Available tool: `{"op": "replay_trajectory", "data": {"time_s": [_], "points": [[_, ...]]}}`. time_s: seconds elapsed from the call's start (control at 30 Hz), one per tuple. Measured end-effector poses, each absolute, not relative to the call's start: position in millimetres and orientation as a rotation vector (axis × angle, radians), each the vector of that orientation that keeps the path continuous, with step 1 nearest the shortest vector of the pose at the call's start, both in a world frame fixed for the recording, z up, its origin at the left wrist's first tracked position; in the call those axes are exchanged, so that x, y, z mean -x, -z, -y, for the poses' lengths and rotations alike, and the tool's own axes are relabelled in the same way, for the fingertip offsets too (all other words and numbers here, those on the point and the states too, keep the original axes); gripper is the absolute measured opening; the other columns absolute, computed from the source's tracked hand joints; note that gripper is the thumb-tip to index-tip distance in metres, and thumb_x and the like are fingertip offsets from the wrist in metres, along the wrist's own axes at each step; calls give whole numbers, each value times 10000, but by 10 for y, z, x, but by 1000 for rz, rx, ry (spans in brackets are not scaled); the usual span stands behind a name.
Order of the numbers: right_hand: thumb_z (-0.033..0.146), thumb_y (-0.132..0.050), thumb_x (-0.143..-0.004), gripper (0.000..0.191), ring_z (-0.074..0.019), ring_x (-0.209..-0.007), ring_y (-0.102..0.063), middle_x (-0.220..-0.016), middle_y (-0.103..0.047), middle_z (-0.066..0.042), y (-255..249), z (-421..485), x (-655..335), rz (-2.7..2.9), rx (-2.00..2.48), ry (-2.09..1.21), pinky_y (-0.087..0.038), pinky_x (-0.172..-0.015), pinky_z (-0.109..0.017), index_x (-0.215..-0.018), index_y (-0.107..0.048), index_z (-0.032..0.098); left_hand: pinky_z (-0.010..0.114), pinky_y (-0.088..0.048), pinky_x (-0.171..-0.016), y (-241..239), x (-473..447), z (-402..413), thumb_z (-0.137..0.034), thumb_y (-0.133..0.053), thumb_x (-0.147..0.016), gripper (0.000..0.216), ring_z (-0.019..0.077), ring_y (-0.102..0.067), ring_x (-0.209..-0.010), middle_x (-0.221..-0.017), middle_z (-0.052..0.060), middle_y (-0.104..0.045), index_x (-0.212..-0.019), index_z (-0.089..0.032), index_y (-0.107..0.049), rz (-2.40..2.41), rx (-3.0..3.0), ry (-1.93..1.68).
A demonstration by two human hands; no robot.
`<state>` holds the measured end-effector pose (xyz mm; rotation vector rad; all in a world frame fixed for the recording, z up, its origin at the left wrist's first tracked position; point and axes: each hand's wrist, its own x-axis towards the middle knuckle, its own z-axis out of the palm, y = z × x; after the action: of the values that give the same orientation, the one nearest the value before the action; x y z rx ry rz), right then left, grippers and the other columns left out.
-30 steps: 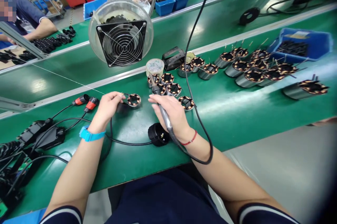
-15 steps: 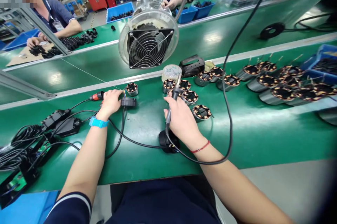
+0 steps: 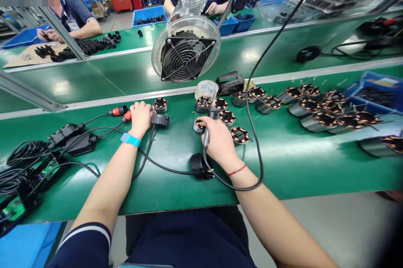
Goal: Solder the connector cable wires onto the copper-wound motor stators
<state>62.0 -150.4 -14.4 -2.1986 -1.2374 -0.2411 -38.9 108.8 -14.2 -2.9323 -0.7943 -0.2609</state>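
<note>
My left hand (image 3: 140, 118) is on the bench with its fingers curled and their tips hidden. Right beside it are a black round cap (image 3: 160, 120) with a cable and thin coloured wires, and a copper-wound motor stator (image 3: 160, 104). What the fingers pinch is hidden. In my right hand (image 3: 218, 140) is a soldering iron (image 3: 206, 137), tip pointing away from me toward a white round tub (image 3: 206, 89). Several stators (image 3: 226, 117) stand around the iron. A second black cap (image 3: 200, 166) with wire ends lies below my right hand.
Black cables and housings (image 3: 74, 138) lie at left, with red-tipped connectors (image 3: 119, 110). A fan (image 3: 184, 60) hangs above the bench. More stators (image 3: 321, 119) and a blue bin (image 3: 374, 92) stand at right. The iron's cord (image 3: 256, 134) loops across. Two co-workers sit beyond the partition.
The iron's tip has gone farther from me and lower, toward the white tub. My left hand stays beside the cap and stator. The whole view has shifted slightly.
</note>
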Motion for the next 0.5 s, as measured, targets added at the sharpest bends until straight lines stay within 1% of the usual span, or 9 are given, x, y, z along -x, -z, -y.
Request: {"op": "replay_trajectory", "data": {"time_s": [0.1,0.2,0.27,0.33,0.4,0.43,0.5], "points": [[14,-434,-749,487,-251,-938,-633,-992,-719,-57,94,1572,-579,1258,2009,168,-489,-829,-389,-1195,-510,194,482,-341,-897,91,466,-1127,-222,-374,-891,256,347,-533,-985,-952,188,-627,-883,-128,-611,833,2881,345],[-26,-399,-704,578,-209,-984,-654,-1004,-727,-15,-2,1730,-516,1183,1825,97,-494,-876,-366,-1210,-485,239,480,-331,-965,-21,530,-1103,-177,-366,-874,225,283,-581,-839,-776,128,-623,-866,-128,-586,929,2841,559],[-38,-393,-682,601,-186,-964,-668,-982,-727,-2,-68,1894,-446,1158,1751,26,-502,-889,-351,-1202,-481,249,444,-377,-931,-128,551,-999,-183,-377,-872,189,247,-584,-764,-718,82,-600,-851,-147,-561,999,2896,710],[-40,-399,-699,584,-167,-946,-677,-975,-721,-2,-120,2078,-352,1166,1693,-73,-516,-888,-329,-1200,-471,251,377,-438,-812,-232,556,-841,-197,-402,-868,133,216,-580,-713,-710,48,-585,-874,-168,-532,1047,3073,809],[-22,-429,-760,539,-149,-948,-678,-1016,-706,-15,-153,2235,-249,1182,1642,-189,-525,-889,-305,-1223,-445,254,318,-453,-710,-298,550,-693,-192,-430,-857,120,188,-575,-685,-727,23,-575,-948,-180,-508,1033,3279,857],[-2,-453,-796,514,-140,-952,-675,-1041,-697,-22,-161,2290,-199,1184,1624,-243,-528,-888,-293,-1238,-430,258,305,-457,-700,-310,546,-646,-188,-451,-849,148,178,-572,-689,-756,21,-574,-989,-180,-499,997,3336,878],[50,-502,-852,482,-127,-965,-663,-1085,-677,-34,-162,2343,-116,1191,1595,-316,-531,-881,-268,-1270,-405,270,313,-472,-745,-289,545,-632,-179,-491,-826,204,167,-561,-722,-870,45,-575,-1030,-172,-498,944,3332,925]]}}
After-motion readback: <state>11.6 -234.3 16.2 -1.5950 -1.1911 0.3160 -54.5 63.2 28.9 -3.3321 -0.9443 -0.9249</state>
